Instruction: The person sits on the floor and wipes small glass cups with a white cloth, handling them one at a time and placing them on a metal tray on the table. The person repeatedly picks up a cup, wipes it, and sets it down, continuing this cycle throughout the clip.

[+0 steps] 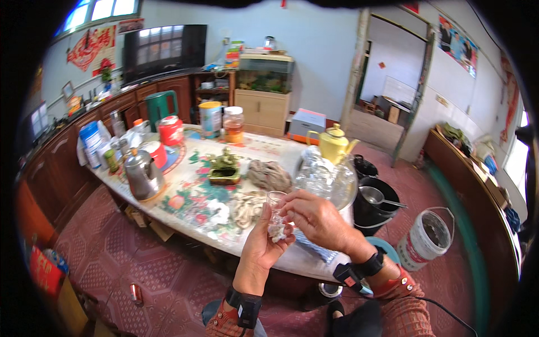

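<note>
My left hand (267,242) holds a small clear drinking glass (276,198) upright over the table's near edge, with a crumpled whitish wad (277,231) at its lower end. The fingers of my right hand (309,215) touch the glass's right side; whether they grip anything is hidden. Behind the hands, a tray (353,194) bears several clear glasses (322,179) and a yellow teapot (335,145). A grey-brown cloth (269,175) and a cream cloth (247,208) lie left of the tray. A blue patterned cloth (316,247) lies under my right hand.
A steel kettle (144,175), a red canister (171,130), a jar of amber contents (233,125) and a green ceramic ornament (224,170) stand on the table (189,210). Right of it are a black bucket (379,206) with a steel ladle and a white bucket (425,240).
</note>
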Demonstrator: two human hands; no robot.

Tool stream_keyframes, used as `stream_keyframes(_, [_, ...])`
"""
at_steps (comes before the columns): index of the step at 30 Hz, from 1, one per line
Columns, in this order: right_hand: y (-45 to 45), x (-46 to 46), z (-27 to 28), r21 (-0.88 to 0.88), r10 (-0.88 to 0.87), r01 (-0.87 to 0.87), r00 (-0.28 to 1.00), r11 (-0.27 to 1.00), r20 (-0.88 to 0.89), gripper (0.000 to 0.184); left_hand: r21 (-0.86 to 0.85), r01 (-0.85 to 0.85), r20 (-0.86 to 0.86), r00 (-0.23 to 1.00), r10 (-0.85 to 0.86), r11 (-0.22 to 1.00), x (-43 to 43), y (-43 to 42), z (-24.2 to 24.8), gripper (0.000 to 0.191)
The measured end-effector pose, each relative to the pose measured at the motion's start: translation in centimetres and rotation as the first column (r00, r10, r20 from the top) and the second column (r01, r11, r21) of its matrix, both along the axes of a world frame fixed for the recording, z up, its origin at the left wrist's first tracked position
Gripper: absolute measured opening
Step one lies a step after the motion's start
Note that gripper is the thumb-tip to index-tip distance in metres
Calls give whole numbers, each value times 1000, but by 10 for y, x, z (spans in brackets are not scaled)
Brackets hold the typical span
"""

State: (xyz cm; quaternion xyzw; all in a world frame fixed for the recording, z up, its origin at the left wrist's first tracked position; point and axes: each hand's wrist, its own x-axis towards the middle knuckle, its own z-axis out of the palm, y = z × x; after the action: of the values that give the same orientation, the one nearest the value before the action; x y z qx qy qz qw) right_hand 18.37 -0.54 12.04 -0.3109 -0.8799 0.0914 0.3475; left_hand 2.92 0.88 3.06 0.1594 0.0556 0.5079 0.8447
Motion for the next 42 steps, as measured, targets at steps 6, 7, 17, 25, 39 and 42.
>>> stream_keyframes(6, [-35, 34, -42, 149, -279, 294, 954, 944, -113, 24, -68, -24, -10, 1000, 23, 997, 59, 0, -11, 39])
stream_keyframes(7, [-35, 40, -45, 220, -269, 285, 958, 933, -100, 25, -55, -7, 11, 1000, 7, 998, 63, 0, -11, 41])
stream_keyframes(17, [-24, 72, -60, -55, -211, 204, 951, 977, -226, 17, -14, -108, -90, 990, 106, 994, 92, -5, -7, 44])
stream_keyframes(25, [-18, 132, -26, -143, -197, 146, 866, 979, -460, 17, 220, 74, -315, 949, -1, 973, 77, 2, -5, 45])
stream_keyframes(39, [-13, 102, -60, 150, -223, 240, 967, 959, -122, 20, 428, -96, -518, 789, 331, 899, 85, -7, -6, 33])
stream_keyframes(42, [-15, 104, -58, -198, -240, 180, 909, 964, -340, 11, 562, -93, -490, 763, 422, 822, 84, -8, -2, 36])
